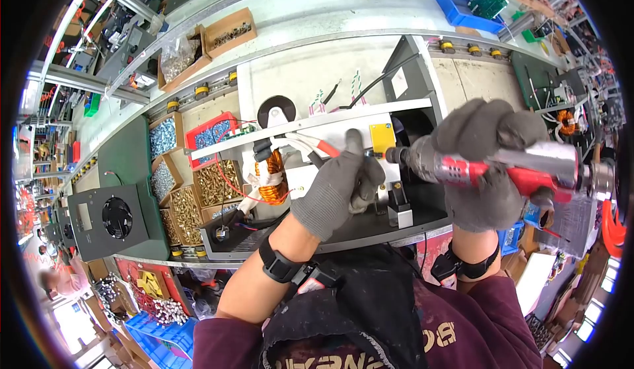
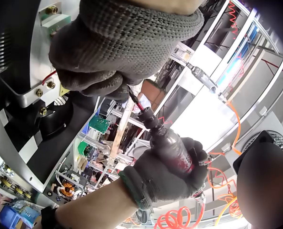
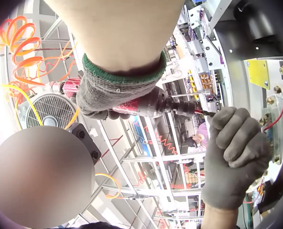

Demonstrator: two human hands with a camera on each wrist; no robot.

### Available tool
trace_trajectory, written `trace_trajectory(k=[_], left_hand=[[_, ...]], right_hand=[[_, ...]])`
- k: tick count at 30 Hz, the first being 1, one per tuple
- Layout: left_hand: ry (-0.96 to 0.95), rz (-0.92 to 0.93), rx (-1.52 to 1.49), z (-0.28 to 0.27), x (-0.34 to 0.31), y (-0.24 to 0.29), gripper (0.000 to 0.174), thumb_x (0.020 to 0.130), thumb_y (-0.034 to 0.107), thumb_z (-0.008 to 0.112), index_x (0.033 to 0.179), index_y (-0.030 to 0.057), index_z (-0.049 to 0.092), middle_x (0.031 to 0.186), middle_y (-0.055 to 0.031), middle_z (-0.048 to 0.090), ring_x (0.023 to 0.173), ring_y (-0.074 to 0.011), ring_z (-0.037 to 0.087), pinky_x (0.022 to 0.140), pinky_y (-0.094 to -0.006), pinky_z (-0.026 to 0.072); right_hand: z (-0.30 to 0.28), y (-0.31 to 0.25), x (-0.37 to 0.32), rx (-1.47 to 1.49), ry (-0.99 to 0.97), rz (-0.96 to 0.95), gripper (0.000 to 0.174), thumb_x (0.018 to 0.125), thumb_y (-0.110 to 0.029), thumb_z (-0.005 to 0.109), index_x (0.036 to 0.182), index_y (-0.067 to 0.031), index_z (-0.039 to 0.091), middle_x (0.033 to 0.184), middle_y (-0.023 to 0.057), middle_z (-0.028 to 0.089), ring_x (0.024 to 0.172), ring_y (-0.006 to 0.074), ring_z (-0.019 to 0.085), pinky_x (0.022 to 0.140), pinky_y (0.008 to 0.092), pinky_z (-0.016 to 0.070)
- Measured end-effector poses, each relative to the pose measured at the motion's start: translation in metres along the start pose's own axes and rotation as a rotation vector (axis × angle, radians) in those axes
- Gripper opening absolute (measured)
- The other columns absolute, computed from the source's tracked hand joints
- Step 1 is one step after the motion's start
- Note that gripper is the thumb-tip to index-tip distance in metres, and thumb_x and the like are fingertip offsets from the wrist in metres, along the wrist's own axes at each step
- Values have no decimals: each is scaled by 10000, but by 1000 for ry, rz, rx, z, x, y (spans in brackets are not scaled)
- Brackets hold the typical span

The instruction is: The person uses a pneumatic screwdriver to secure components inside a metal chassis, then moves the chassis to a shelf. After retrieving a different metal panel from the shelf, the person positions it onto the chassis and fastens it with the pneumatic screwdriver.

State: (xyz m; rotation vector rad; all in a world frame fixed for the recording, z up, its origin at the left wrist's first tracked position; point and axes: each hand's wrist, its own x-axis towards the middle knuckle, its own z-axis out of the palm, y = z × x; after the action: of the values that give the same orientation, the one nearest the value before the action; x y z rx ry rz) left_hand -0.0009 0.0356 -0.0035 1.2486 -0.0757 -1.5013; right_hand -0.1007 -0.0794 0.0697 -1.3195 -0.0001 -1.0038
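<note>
My right hand [image 1: 489, 164] grips a red and grey power driver [image 1: 436, 164], its nose pointing left; the same driver [image 3: 148, 102] shows in the right wrist view. My gloved left hand [image 1: 340, 187] is above the open metal chassis [image 1: 422, 227], with fingers curled and pinched at the tip of the driver bit [image 3: 204, 113]. Whether a small part lies between those fingertips is hidden. Beside them are a yellow plate [image 1: 382, 138], a copper coil [image 1: 269, 177] and a small black-and-silver block [image 1: 399, 207]. In the left wrist view, bolts [image 2: 51, 85] show on a bracket.
Bins of brass fasteners [image 1: 216, 183] and a red tray [image 1: 211, 138] stand left of the chassis. A black fan panel [image 1: 109, 220] lies farther left. Cardboard boxes [image 1: 230, 32] and a blue bin [image 1: 456, 5] are at the back. Orange coiled hose [image 3: 24, 47] hangs in the right wrist view.
</note>
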Motion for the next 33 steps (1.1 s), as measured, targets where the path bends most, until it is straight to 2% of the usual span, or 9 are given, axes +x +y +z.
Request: trace_trajectory(k=[3,5,9,12,14,18,23,27,33], left_hand=[[-126,-102,-62,-12,-7,0,524,965,464,359,822,0,556,501,-21,432,404,-79,354,397,-234,283],[-96,63,333,-14,-17,0,430,962,381,369,942,-6,557,584,-31,486,479,-77,419,443,-225,322],[-42,57,170,-24,-38,14,291,930,213,439,1039,-32,551,676,-7,477,546,-71,386,525,-205,341],[477,485,724,-41,-45,27,210,885,163,532,1019,25,618,832,-36,627,724,-94,558,635,-262,455],[783,800,1407,-78,-42,37,342,826,308,638,1069,70,616,914,-104,659,781,-249,634,691,-342,492],[721,561,1684,-125,-26,54,281,760,347,657,985,180,675,901,-81,637,797,-281,630,645,-393,480],[823,494,1738,-132,-13,61,290,778,388,636,901,129,681,833,-61,644,753,-277,628,628,-343,472],[848,563,1691,-137,-10,62,256,785,349,649,899,122,682,830,-57,654,734,-248,638,623,-338,473],[899,412,1437,-112,-32,67,221,813,262,656,962,98,665,803,-66,651,736,-197,635,630,-300,472]], right_hand=[[-21,27,3,108,-42,75,328,785,-55,614,1086,-57,486,759,84,505,686,211,512,612,354,471],[-24,39,-1,-41,134,198,321,779,-15,586,1086,-40,495,794,102,546,712,225,548,649,365,493],[-25,58,12,-77,129,173,278,765,92,557,1025,2,514,860,152,636,634,131,572,558,280,487],[-30,64,14,-19,86,189,276,748,101,568,997,-8,518,840,144,638,627,129,578,539,278,490],[-30,66,17,-33,55,187,289,738,109,571,995,-12,520,843,145,638,642,131,588,549,281,498],[-22,68,24,-162,7,190,302,713,128,575,974,-14,519,852,136,633,722,155,612,633,289,520],[-18,76,31,-92,-62,324,300,706,128,589,964,-14,529,835,109,624,802,165,617,708,287,526],[-16,80,37,-65,-14,415,232,718,100,592,907,-16,525,745,78,598,527,82,508,449,218,405],[-18,82,25,-154,-60,285,203,701,102,596,830,-26,505,725,78,588,581,113,558,490,231,458]])
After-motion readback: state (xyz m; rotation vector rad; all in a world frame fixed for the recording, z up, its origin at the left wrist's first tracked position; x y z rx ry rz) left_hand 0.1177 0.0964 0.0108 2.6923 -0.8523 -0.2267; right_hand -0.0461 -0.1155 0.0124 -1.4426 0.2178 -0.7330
